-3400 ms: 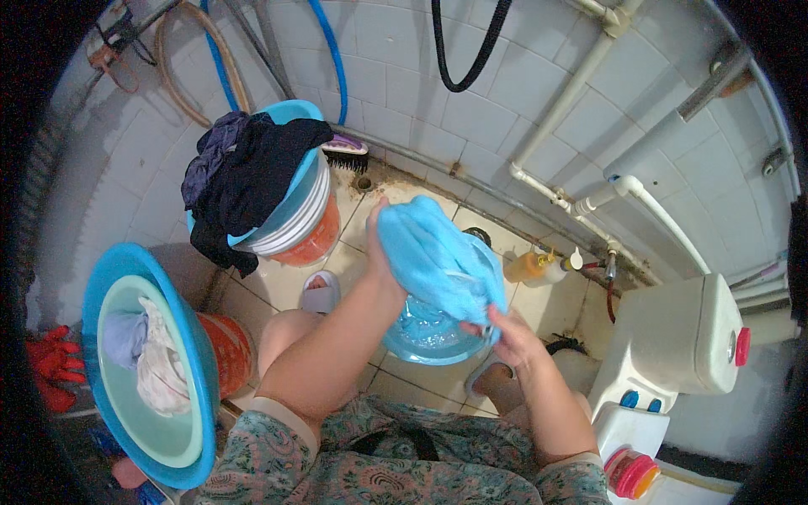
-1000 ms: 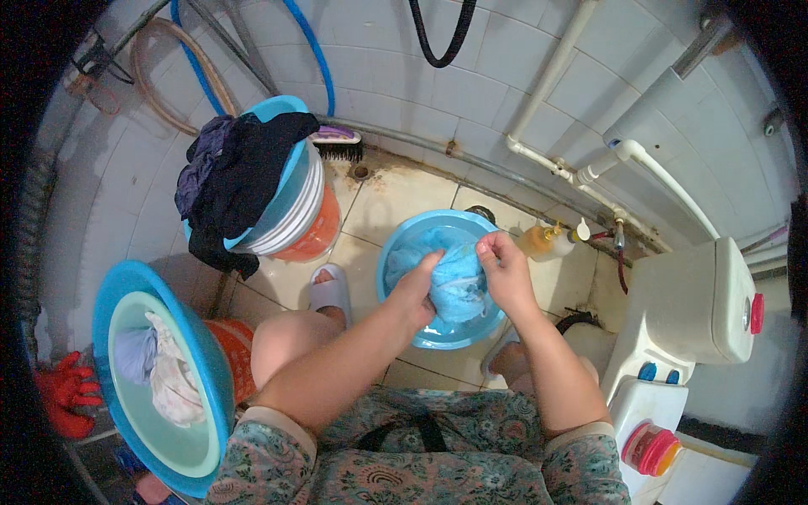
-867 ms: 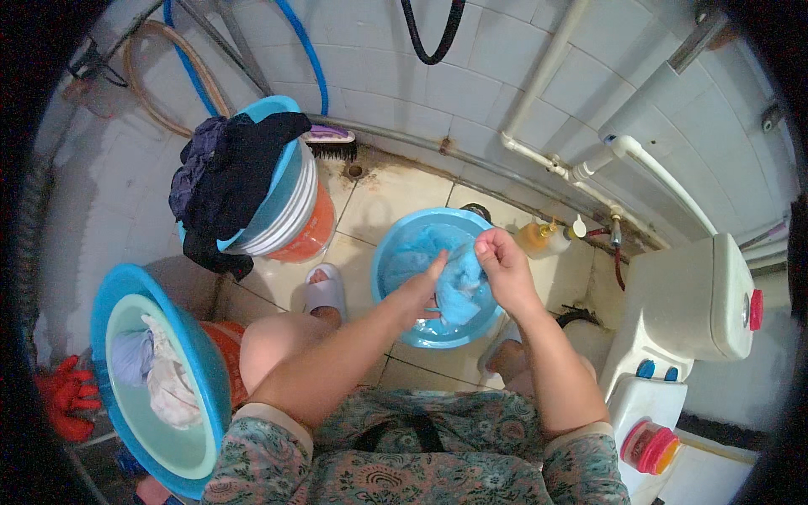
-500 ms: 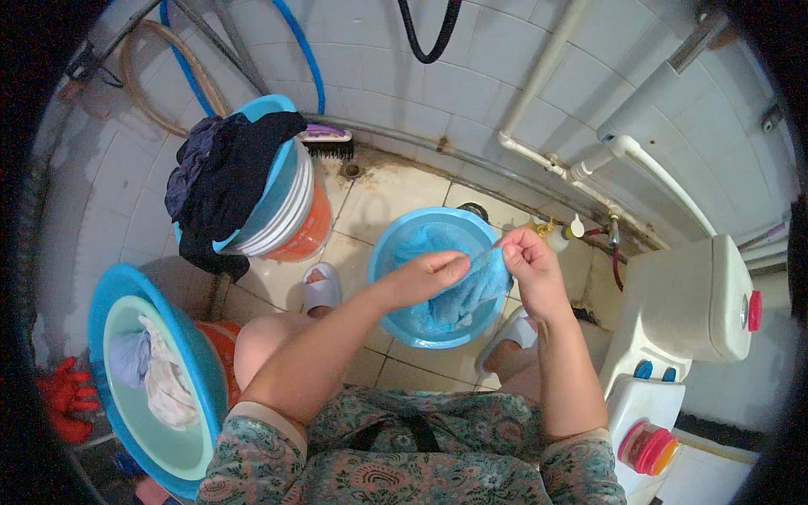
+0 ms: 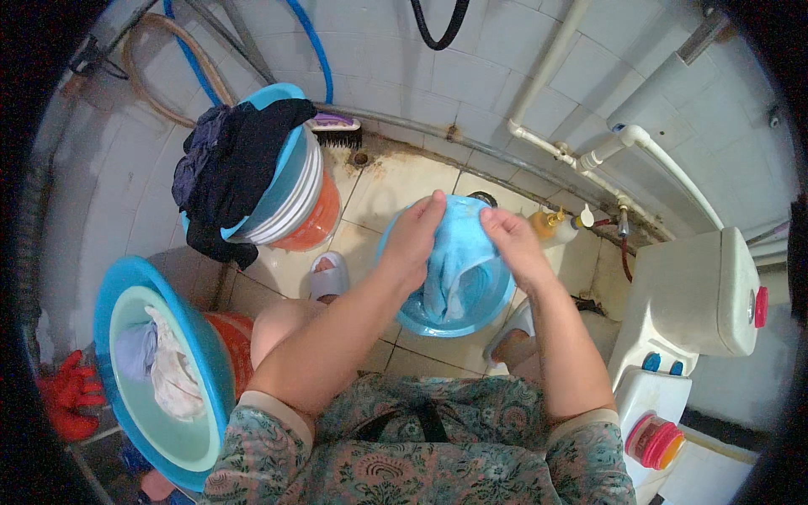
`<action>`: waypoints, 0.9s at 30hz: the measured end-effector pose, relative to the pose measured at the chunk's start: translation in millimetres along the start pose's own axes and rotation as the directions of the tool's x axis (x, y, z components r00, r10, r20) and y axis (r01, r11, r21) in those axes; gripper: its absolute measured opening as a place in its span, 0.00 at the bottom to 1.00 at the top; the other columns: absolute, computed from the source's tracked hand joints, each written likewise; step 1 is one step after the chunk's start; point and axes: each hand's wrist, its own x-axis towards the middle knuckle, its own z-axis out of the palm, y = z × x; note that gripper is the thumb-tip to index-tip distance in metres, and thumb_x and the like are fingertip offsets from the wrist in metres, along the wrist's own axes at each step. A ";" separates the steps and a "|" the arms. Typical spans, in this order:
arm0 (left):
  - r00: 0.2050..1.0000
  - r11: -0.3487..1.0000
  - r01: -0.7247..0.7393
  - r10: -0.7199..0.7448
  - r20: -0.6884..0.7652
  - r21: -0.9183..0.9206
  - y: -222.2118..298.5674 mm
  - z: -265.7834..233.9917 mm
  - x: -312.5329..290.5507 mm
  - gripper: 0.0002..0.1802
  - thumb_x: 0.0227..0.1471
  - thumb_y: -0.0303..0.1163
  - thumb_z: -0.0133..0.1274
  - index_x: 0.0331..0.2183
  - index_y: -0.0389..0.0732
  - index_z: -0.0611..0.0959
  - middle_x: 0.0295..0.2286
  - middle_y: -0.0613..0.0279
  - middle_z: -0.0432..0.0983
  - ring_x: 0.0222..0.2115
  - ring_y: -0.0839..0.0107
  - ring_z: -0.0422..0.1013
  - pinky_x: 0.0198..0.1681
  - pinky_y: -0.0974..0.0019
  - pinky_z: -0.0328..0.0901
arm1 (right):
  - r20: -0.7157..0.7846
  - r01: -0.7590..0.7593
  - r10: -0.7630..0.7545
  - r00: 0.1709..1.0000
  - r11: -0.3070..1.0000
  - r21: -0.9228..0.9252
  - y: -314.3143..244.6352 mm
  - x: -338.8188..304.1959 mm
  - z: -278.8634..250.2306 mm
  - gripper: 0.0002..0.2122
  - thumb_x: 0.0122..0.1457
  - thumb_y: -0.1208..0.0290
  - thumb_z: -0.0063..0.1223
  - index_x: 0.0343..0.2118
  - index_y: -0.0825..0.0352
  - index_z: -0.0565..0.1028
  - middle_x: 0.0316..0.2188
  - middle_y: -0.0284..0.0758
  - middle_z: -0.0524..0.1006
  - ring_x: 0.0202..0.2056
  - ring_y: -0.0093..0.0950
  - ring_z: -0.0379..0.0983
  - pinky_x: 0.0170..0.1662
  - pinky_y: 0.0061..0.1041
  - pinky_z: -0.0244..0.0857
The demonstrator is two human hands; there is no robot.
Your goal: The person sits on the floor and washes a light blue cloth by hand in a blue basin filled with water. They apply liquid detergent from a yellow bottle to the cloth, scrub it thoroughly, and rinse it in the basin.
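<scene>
A wet light-blue cloth (image 5: 459,244) is stretched between my two hands, its lower part hanging into a blue basin (image 5: 497,313) on the floor. My left hand (image 5: 418,236) grips the cloth's upper left edge, thumb uppermost. Pinched in the fingers of my right hand (image 5: 512,240) is its upper right edge. Water shows in the basin beneath the hanging folds. The cloth and my left hand hide most of the basin's far and left rim.
Dark clothes (image 5: 244,160) drape over a basin on a bucket (image 5: 313,206) at far left. Nearer, a pale green bowl (image 5: 202,438) inside a blue basin holds light clothes. A toilet (image 5: 690,286) stands right. Pump bottles (image 5: 547,220), a scrub brush (image 5: 337,132) and wall pipes (image 5: 539,143) lie beyond.
My left hand has come up and taken hold of the cloth. The cloth is lifted and spread wider between both hands, and the whole view has shifted slightly.
</scene>
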 end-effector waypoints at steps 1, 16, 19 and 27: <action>1.000 1.000 -0.001 0.001 -0.008 0.021 1.4 1.9 2.6 0.19 0.56 0.43 0.41 0.35 0.36 0.74 0.29 0.64 0.71 0.29 0.76 0.67 0.34 0.70 0.63 | -0.067 0.026 -0.026 0.997 1.000 0.001 -5.4 -0.5 -4.1 0.13 0.56 0.58 0.48 0.29 0.65 0.73 0.22 0.24 0.69 0.27 0.15 0.61 0.32 0.17 0.57; 0.999 1.000 0.025 -0.025 -0.041 0.014 -20.6 -5.7 23.6 0.22 0.55 0.45 0.41 0.37 0.33 0.74 0.30 0.61 0.72 0.29 0.73 0.67 0.34 0.68 0.63 | -0.397 0.156 -0.273 0.876 0.941 -0.302 -1.5 11.1 -7.0 0.16 0.53 0.59 0.53 0.20 0.69 0.68 0.16 0.25 0.67 0.20 0.17 0.60 0.24 0.20 0.56; 0.994 0.995 0.088 -0.085 -0.069 0.042 -23.5 -7.7 27.0 0.25 0.54 0.48 0.41 0.36 0.33 0.74 0.30 0.62 0.71 0.30 0.73 0.66 0.35 0.67 0.62 | -0.408 0.152 -0.142 0.902 0.988 -0.008 -17.5 -3.7 15.2 0.17 0.57 0.61 0.47 0.18 0.69 0.69 0.16 0.21 0.66 0.21 0.16 0.59 0.24 0.21 0.56; 0.991 0.995 0.085 -0.089 -0.098 -0.045 -32.8 28.0 -16.2 0.27 0.52 0.52 0.42 0.40 0.36 0.74 0.35 0.60 0.71 0.35 0.72 0.66 0.41 0.66 0.60 | -0.317 -0.017 -0.385 0.867 0.613 -0.790 -27.9 4.5 36.8 0.18 0.55 0.58 0.43 0.17 0.66 0.74 0.19 0.43 0.73 0.22 0.40 0.70 0.24 0.37 0.62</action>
